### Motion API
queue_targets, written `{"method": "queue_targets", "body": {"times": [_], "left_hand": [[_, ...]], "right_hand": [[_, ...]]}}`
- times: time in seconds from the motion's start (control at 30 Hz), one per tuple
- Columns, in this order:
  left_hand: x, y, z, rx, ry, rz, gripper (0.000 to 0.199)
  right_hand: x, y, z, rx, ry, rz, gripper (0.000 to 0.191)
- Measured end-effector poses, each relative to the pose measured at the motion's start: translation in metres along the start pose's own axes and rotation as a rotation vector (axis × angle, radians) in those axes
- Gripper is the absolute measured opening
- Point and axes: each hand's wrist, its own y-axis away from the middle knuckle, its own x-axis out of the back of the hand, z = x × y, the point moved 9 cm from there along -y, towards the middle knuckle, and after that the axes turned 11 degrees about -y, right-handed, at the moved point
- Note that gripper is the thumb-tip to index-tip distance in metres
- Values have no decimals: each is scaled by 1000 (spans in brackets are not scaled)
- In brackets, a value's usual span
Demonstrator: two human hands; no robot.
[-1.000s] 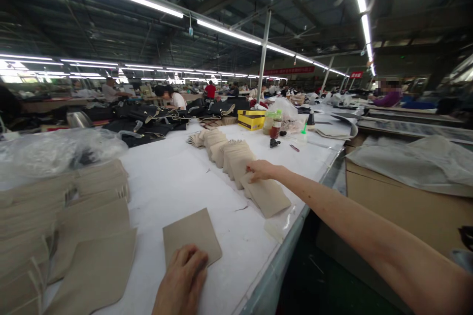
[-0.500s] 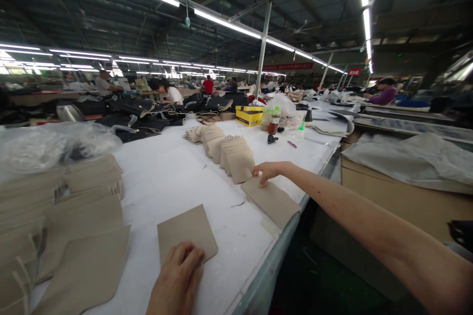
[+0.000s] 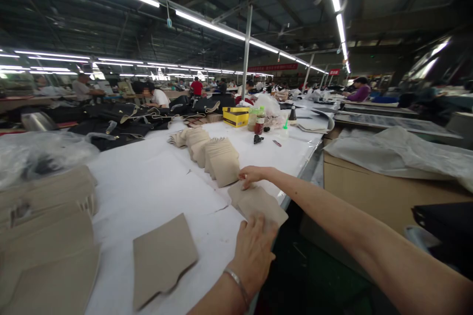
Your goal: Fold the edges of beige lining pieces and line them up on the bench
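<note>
Flat beige pieces, leather-like and seemingly overlapping, lie at the table's right edge. My left hand, a bracelet on its wrist, reaches over their near side with fingers stretched out and slightly blurred. At their far end my right hand has its thumb on the beige material and its fingers bent by the corner of a fanned row of beige pieces; its grip looks closed, partly hidden. One separate beige piece with a notched near edge lies flat on the white table.
Stacks of larger beige pieces and clear plastic wrap occupy the left. Farther back are black bags, a yellow box and a red-brown jar. Cardboard stands right of the table edge. Several people work farther off.
My left hand has left the separate beige piece and moved right onto the pieces at the table edge. My right hand stays at their far end. The view has shifted right.
</note>
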Motion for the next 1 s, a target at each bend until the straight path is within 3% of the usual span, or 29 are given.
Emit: {"method": "queue_targets", "body": {"times": [0.1, 0.27, 0.37, 0.47, 0.63, 0.73, 0.87, 1.0], "left_hand": [[-13, -8, -2, 20, -12, 7, 37], [-17, -7, -3, 56, -2, 27, 31], [-18, -8, -13, 140, 32, 56, 27], [-18, -8, -28, 259, 75, 95, 23], [-19, -5, -38, 351, 132, 124, 20], [-17, -1, -40, 372, 139, 128, 42], [-12, -2, -40, 294, 139, 120, 67], [-13, -6, -41, 197, 146, 70, 61]], "right_hand": [[26, 14, 3, 2, -94, 110, 28], [98, 64, 26, -56, -340, 461, 25], [113, 107, 42, -97, -549, 685, 25], [74, 144, 49, -142, -786, 830, 24], [-58, 173, 43, -225, -1163, 890, 27], [-114, 176, 35, -285, -1291, 869, 30], [-135, 172, 24, -348, -1259, 773, 34], [-119, 176, 19, -403, -980, 603, 41]]}}
